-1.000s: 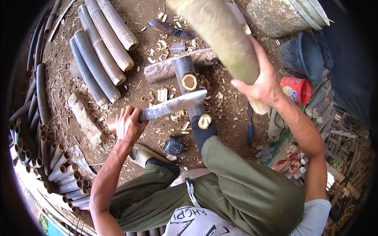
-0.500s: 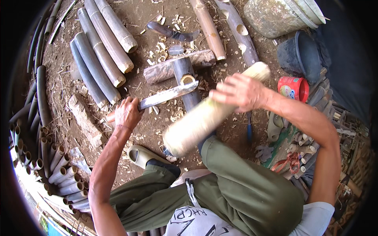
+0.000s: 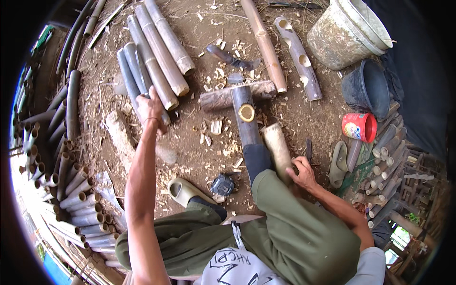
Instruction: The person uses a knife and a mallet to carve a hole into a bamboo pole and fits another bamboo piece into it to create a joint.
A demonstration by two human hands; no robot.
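My left hand [image 3: 151,111] is closed around the handle of a large knife, its long blade [image 3: 141,71] pointing away over the bamboo pieces at the left. By my right knee, my right hand [image 3: 304,173] has its fingers partly spread beside the lower end of a short, pale wooden club [image 3: 277,145]. That club leans along my right shin. A dark bamboo tube [image 3: 249,128] with a round cut hole [image 3: 246,113] rests its far end on a wooden log [image 3: 213,100]; its near end lies at my right foot.
Several cut bamboo lengths [image 3: 164,59] lie at the far left. A curved knife [image 3: 232,58] lies beyond the log. At right stand a dirty white bucket [image 3: 332,40], a black bucket [image 3: 356,88] and a red tub [image 3: 354,127]. Wood chips litter the ground.
My left hand has swung the knife away from the bamboo tube, toward the far left. My right hand has lowered the wooden club from above the tube to beside my right leg.
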